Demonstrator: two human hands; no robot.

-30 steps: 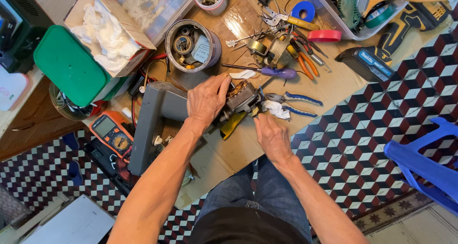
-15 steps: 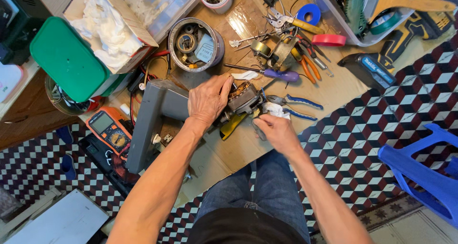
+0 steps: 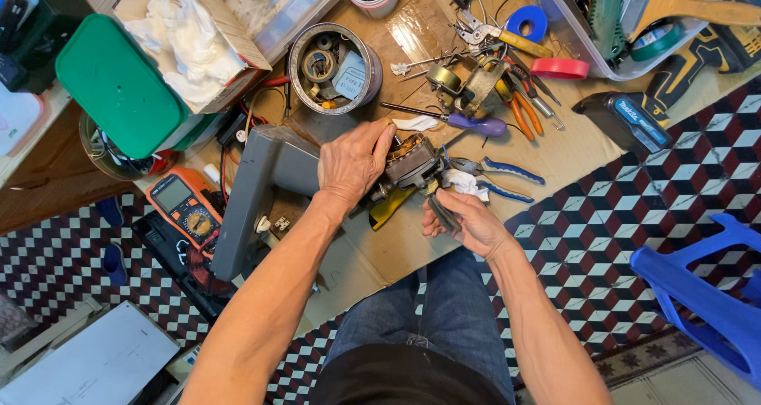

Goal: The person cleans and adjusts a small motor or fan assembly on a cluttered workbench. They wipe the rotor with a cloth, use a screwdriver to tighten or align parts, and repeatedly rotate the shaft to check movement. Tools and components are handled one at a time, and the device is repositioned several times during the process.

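orange multimeter (image 3: 184, 212), grey screen, left | cardboard box (image 3: 194, 36), top-left

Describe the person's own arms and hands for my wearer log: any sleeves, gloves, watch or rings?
Both arms are bare from where they enter the head view to the fingers: no sleeves reach the forearms, and no gloves. The left hand and the right hand show no watch, wristband or ring on the sides that face the camera. Lower in the frame are a black top and blue jeans.
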